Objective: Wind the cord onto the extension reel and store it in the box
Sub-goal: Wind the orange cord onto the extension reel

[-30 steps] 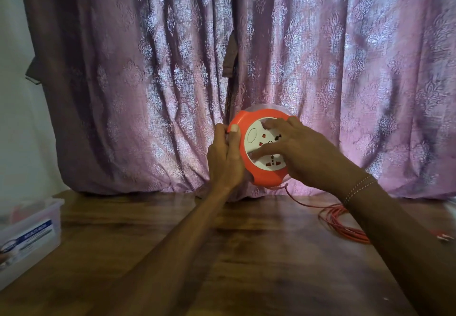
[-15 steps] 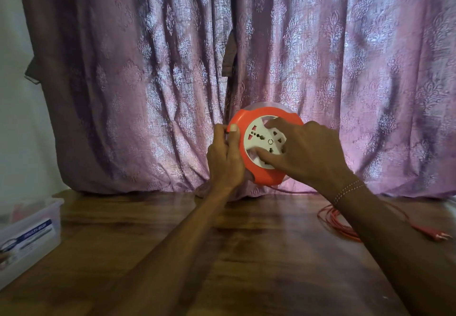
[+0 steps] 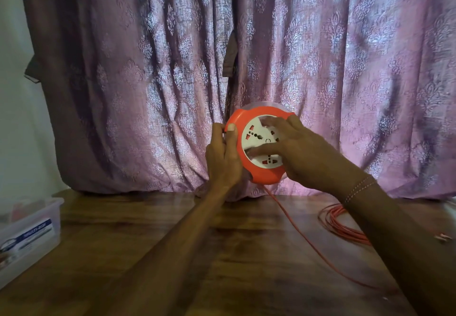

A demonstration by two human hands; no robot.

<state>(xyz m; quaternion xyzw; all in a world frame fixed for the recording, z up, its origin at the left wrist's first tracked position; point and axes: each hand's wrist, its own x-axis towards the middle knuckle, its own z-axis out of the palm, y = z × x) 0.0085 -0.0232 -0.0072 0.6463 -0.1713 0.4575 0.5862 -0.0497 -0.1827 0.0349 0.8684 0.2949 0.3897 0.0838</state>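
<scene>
Bare tabletop open between box at left and cord trailing right (loose coils beyond), curtain closing the back

Dim room — backlight glows through curtain; right hand motion-blurred, edges bowed.
</scene>
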